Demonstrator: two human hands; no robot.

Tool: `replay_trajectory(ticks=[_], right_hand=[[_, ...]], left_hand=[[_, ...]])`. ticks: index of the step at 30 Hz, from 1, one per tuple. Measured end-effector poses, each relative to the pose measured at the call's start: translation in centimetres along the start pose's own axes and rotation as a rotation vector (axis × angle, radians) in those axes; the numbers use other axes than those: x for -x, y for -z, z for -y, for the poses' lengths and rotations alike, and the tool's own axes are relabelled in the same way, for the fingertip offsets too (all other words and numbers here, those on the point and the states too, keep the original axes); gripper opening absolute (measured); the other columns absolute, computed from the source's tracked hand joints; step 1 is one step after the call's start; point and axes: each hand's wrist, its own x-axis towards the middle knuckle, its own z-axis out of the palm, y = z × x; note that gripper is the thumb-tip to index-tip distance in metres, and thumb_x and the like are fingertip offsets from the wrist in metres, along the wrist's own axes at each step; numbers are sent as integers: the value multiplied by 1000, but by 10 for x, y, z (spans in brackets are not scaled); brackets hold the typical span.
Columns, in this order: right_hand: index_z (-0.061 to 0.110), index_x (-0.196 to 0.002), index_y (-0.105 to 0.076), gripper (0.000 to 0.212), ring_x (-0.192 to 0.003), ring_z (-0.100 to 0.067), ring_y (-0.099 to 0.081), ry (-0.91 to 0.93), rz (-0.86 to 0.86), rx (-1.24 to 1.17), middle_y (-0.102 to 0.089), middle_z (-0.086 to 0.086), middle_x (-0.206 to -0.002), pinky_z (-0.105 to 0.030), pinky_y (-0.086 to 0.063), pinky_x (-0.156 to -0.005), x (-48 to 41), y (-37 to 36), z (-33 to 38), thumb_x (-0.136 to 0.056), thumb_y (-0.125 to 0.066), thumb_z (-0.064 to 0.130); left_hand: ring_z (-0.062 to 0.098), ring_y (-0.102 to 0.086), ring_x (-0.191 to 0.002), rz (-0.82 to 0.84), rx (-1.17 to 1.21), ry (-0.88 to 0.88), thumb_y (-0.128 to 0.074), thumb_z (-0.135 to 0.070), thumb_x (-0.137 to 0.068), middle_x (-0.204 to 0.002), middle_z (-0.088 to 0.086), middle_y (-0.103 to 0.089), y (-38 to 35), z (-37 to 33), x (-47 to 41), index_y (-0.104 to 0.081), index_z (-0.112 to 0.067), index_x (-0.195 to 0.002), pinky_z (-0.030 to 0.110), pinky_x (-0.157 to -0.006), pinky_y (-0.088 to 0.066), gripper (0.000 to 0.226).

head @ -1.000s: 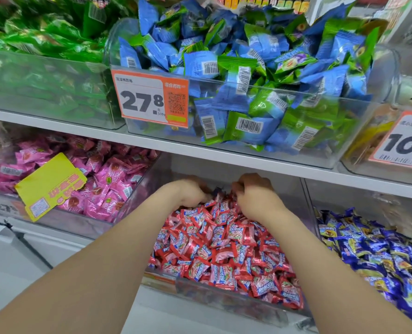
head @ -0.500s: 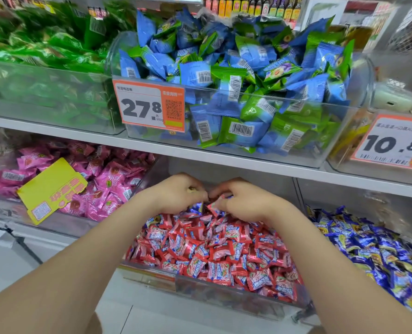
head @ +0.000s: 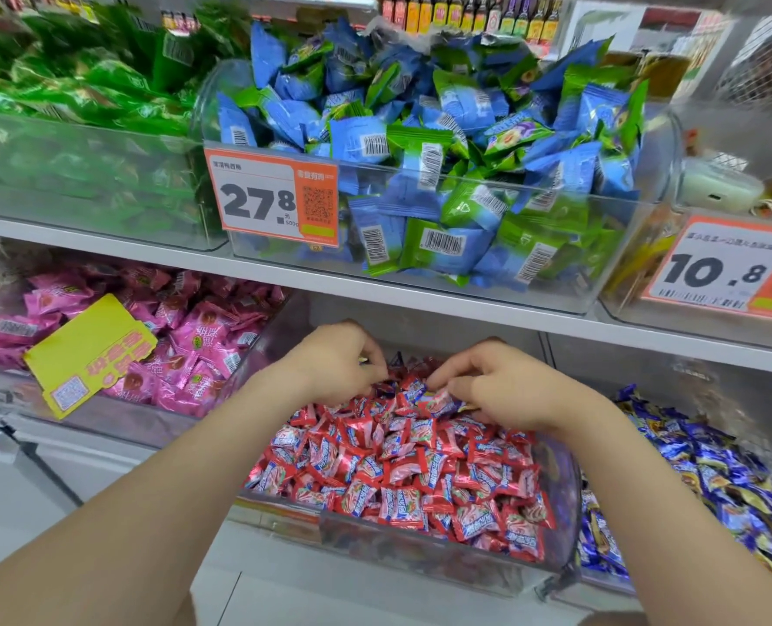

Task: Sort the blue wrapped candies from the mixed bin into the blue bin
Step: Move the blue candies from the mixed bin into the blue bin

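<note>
The mixed bin [head: 556,512] on the lower shelf is heaped with red wrapped candies [head: 402,472]. A few dark blue candies [head: 396,360] show at the back of the heap. Both my hands reach to that back part, close together. My left hand [head: 334,363] has its fingers curled in, and a sliver of wrapper shows between them. My right hand [head: 501,386] curls its fingertips down onto the candies; whether it pinches one is hidden. The blue bin [head: 736,399] with blue wrapped candies [head: 700,472] stands just right of the mixed bin.
A bin of pink candies [head: 185,345] with a yellow tag [head: 90,350] sits to the left. On the upper shelf [head: 420,295] stand a blue-and-green packet bin [head: 420,173], a green packet bin [head: 68,128] and price cards [head: 276,196].
Both hands have drawn a little toward me from the bin's back wall and closer together. The camera has tilted up slightly.
</note>
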Motion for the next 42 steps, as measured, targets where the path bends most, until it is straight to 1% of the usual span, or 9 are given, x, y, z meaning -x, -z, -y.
replay_trajectory(ticks=[3, 7, 11, 16, 20, 28, 34, 38, 42], right_hand=[[26, -115, -78, 27, -82, -13, -70, -39, -62, 72, -77, 11, -99, -36, -62, -81, -1, 1, -2, -100, -58, 17], [28, -132, -69, 35, -107, -18, -68, -22, -180, 307, -70, 3, -126, -30, -56, -94, -3, 1, -4, -102, -51, 22], [21, -112, -74, 21, -97, -27, -69, -28, -289, 284, -75, -6, -107, -37, -58, -89, -12, -5, 0, -105, -56, 29], [20, -98, -69, 48, -87, -28, -65, -76, -164, 522, -65, -3, -91, -36, -55, -76, -27, -20, 10, -92, -64, 67], [21, -84, -72, 40, -80, -22, -68, -85, -92, 459, -70, 1, -83, -33, -59, -75, -32, -21, 15, -81, -81, 59], [7, -75, -68, 51, -72, -25, -66, 45, -190, 247, -68, -6, -64, -36, -53, -71, 16, -12, 18, -101, -58, 50], [26, -126, -74, 31, -121, -24, -60, 100, -401, 266, -75, 6, -119, -35, -47, -96, 64, -2, -1, -103, -60, 41], [24, -84, -72, 26, -69, -6, -62, 27, -507, 107, -72, 3, -73, -13, -42, -59, 90, 14, -21, -101, -58, 38], [18, -76, -67, 38, -62, -17, -62, -166, -572, 46, -66, -3, -58, -25, -48, -58, 117, 32, -67, -103, -58, 43]], left_hand=[[17, -69, -81, -77, -129, 5, -64, -49, -98, -87, -2, -76, -1, 1, -4, -78, -23, -87, 28, -71, -55, 32], [13, -63, -68, -62, -23, 26, -66, -48, -96, -85, 1, -75, 3, -9, -3, -77, -19, -85, 21, -55, -43, 33], [1, -53, -54, -73, 1, 31, -70, -32, -89, -75, -9, -64, 9, -11, 0, -74, -25, -86, 13, -45, -37, 8], [10, -63, -65, -150, 14, 46, -69, -31, -89, -85, -5, -69, 6, -8, 6, -73, -25, -88, 17, -51, -45, 7], [20, -56, -54, -125, 98, 148, -61, -35, -94, -76, 1, -67, 3, -9, 8, -70, -14, -88, 21, -46, -42, 23], [19, -51, -45, 21, 466, 274, -41, -20, -99, -90, 11, -56, 3, -43, 21, -72, -8, -100, 26, -49, -40, 33], [26, -55, -53, 95, 382, 159, -43, -11, -96, -90, 18, -67, -18, -79, 40, -70, -13, -100, 32, -49, -43, 27], [22, -61, -55, -11, 229, 110, -43, -22, -97, -79, 6, -69, -22, -90, 51, -65, -23, -96, 29, -51, -48, 22], [15, -56, -51, 118, 342, 43, -52, -24, -96, -97, 13, -72, -34, -122, 64, -70, -25, -92, 26, -49, -43, 18]])
